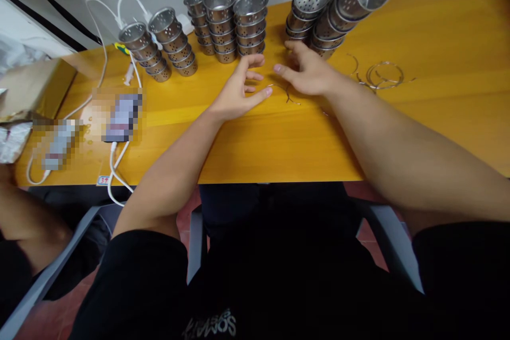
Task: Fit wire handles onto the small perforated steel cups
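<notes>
Seeing cups point(221, 25) stacked, wires point(373, 86) loose on surface point(279, 143), fingers apart on left hand point(239, 93) and right hand point(311, 69); probably midway tbh.

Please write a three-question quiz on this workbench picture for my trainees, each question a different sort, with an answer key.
1. True or false: the perforated metal cups all stand singly, with none stacked.

2. Which hand is nearer the looped thin wire?
A) left hand
B) right hand

3. Fill in the missing word: on the bench, a white ____ runs from the lower end of the blurred-out device nearer the hands.

Key:
1. False; they are stacked inside one another.
2. B
3. cable
</notes>
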The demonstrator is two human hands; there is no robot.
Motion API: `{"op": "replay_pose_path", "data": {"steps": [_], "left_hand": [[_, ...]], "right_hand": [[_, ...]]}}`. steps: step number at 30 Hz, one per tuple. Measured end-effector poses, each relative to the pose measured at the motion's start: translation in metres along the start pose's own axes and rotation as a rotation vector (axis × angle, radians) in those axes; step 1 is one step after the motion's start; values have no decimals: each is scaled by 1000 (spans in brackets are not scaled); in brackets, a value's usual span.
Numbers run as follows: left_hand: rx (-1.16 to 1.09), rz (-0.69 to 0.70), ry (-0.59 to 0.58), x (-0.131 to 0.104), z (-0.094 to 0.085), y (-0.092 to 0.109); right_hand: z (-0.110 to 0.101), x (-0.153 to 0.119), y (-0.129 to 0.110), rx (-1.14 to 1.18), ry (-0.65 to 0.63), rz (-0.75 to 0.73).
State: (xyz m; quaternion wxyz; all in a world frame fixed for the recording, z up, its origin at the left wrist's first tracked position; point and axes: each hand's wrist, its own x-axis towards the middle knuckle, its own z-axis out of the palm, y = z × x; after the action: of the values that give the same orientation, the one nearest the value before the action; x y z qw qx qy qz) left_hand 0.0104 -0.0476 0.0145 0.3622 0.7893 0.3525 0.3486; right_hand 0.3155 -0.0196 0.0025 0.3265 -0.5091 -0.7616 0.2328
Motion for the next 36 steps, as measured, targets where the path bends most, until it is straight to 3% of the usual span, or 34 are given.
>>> {"op": "replay_pose_path", "data": {"steps": [11, 18, 24, 29, 36], "left_hand": [[36, 23, -13, 0, 1, -7], [48, 12, -12, 2, 0, -9], [48, 19, -21, 2, 0, -11], [108, 68, -15, 1, -2, -17], [121, 21, 51, 3, -5, -14]], "right_hand": [[-10, -6, 0, -92, -11, -72], [-12, -15, -27, -109, 48, -122], [-12, -30, -61, -99, -52, -100], [-14, -35, -81, -81, 77, -148], [-11, -15, -80, -31, 134, -168]]}}
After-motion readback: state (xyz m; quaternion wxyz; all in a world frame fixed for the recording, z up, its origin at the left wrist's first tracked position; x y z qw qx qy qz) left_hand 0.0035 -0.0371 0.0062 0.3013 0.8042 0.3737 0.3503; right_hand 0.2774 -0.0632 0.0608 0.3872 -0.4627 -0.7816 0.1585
